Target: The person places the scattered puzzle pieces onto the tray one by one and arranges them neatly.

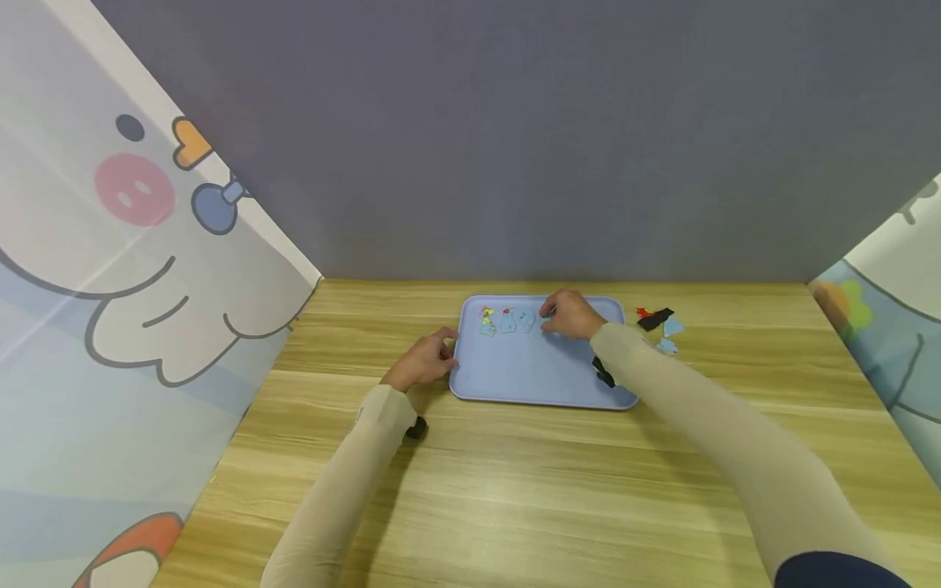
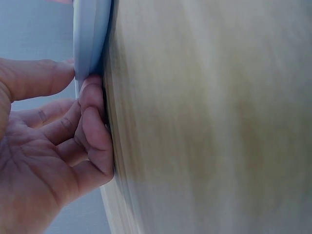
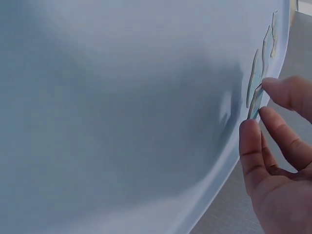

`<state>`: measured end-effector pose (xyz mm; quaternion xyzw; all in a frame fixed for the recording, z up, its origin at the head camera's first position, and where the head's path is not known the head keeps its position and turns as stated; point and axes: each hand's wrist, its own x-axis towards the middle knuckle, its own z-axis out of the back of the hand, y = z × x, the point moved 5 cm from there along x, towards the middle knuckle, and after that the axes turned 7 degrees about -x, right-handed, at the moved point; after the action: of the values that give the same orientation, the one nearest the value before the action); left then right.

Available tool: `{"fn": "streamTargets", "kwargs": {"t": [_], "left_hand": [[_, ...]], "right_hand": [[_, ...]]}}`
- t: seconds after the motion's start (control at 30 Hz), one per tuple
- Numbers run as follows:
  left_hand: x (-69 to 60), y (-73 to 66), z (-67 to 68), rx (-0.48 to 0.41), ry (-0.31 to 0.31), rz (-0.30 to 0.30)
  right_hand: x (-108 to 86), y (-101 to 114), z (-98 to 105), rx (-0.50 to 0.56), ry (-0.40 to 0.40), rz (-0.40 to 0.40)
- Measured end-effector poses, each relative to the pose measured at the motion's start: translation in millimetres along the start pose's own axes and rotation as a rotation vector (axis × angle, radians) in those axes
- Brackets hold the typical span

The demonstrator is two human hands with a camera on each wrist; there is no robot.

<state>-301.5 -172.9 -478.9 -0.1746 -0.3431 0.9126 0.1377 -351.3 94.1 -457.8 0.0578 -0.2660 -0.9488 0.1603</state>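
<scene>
Blue piece (image 3: 255,102) near the tray's (image 1: 522,376) far rim

Right hand (image 1: 573,315) pinches it beside a row of pieces (image 1: 507,322); open tray surface stretches nearward. In the right-wrist view its long axis slants, upper end toward the thumb. Left hand (image 1: 423,359) grips the tray's left edge above the bench (image 1: 515,490)

The beige-sleeved left arm (image 1: 331,498) runs forward to a wrist (image 1: 390,396) behind and below the fingers, as the head view shows. The bare left hand (image 1: 421,360) grips, its straight thumb (image 2: 41,79) above bent fingers (image 2: 99,134). The right arm (image 1: 724,453), beige-sleeved with navy fabric farthest from the fingers, slants inward. The bare right hand (image 1: 576,315) pinches, thumb (image 3: 290,92) facing the fingertips (image 3: 250,129), palm (image 3: 287,204) turned to its wrist camera.
</scene>
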Motion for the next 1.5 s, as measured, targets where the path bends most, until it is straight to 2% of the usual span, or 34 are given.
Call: {"fn": "streamTargets", "kwargs": {"t": [0.3,0.63,0.93,1.23,1.5], "left_hand": [[2.2,0.2,-1.3,-0.008,-0.002,-0.020],[1.2,-1.2,-1.0,-0.010,-0.007,-0.016],[1.9,0.0,-1.0,0.007,-0.003,-0.017],[1.2,0.1,-0.9,0.003,0.000,-0.005],[1.6,2.7,-1.3,0.006,-0.001,-0.012]], "right_hand": [[-0.4,-5.7,-6.5,-0.024,-0.001,-0.081],[-2.9,-3.6,-6.7,-0.035,0.005,-0.053],[-17.8,-10.3,19.7,0.008,-0.015,-0.033],[-38.9,-35.6,50.3,0.009,-0.069,-0.001],[-63.0,-49.9,62.1,-0.010,-0.058,-0.015]]}}
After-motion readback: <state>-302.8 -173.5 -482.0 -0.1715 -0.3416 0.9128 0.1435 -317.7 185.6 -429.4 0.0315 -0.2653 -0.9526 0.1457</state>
